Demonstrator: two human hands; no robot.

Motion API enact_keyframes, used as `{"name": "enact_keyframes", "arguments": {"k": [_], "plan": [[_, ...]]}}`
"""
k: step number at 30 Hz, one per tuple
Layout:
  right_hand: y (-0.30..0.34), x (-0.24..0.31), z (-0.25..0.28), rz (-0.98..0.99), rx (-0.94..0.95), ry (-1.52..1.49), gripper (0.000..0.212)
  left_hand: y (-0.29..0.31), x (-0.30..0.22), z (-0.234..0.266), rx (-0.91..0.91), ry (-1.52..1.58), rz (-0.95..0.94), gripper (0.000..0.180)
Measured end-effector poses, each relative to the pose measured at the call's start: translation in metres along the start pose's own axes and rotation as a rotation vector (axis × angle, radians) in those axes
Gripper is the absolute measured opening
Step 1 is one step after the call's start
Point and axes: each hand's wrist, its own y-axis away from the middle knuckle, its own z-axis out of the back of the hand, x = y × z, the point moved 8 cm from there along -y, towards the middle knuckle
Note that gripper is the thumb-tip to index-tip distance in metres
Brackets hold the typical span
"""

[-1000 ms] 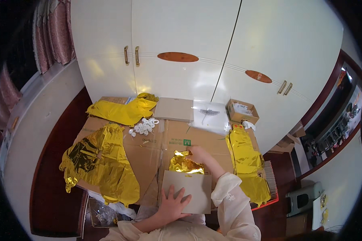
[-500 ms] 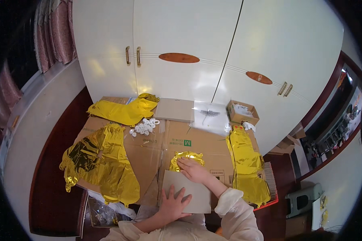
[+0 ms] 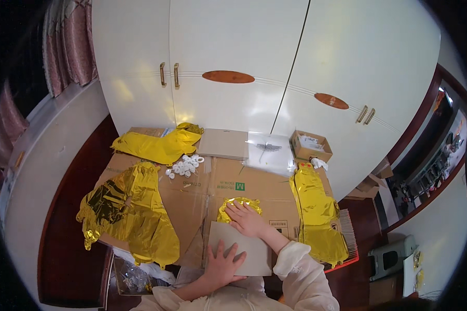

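Note:
With fingers spread, my left hand lies flat on a grey cardboard sheet at the table's near edge. Beyond that sheet's far edge, a gold foil balloon shows as a small crinkled patch. It cannot be seen whether more of it lies beneath the sheet. My right hand rests flat across the foil, its fingers extended, its wrist over the sheet. Neither hand grips anything.
Larger gold foil balloons lie at the left, far left and right. White rings, grey card sheets, clear plastic bags and a small open box line the back, before white cabinets.
My right hand has shifted slightly left over the gold foil, covering more of it. My left hand stays in place on the sheet.

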Motion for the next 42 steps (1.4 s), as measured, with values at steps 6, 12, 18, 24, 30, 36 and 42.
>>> {"name": "enact_keyframes", "arguments": {"k": [6, 12, 18, 24, 30, 36, 42], "plan": [[-0.006, -0.027, -0.016, -0.021, 0.013, -0.254, 0.048, -0.001, -0.001, -0.002, 0.009, -0.010, -0.011, 0.079], [-0.016, -0.049, 0.026, -0.237, -0.149, -0.208, 0.053, 0.002, 0.000, -0.003, 0.022, -0.037, 0.005, 0.080], [-0.035, -0.076, 0.020, -0.306, -0.020, -0.298, 0.064, -0.001, -0.001, -0.006, 0.037, -0.024, 0.000, 0.079], [-0.044, -0.086, 0.005, -0.364, 0.216, -0.156, 0.057, 0.000, 0.000, -0.006, 0.036, -0.006, -0.002, 0.079], [-0.043, -0.070, 0.028, -0.322, 0.054, 0.056, 0.060, 0.001, 0.001, -0.007, 0.031, 0.003, 0.007, 0.079], [-0.044, -0.087, 0.009, -0.401, 0.287, -0.229, 0.070, 0.000, 0.000, -0.005, 0.050, 0.003, 0.005, 0.079], [-0.043, -0.079, 0.014, -0.304, 0.289, -0.047, 0.064, 0.000, 0.000, -0.003, 0.012, -0.004, 0.015, 0.079]]}}
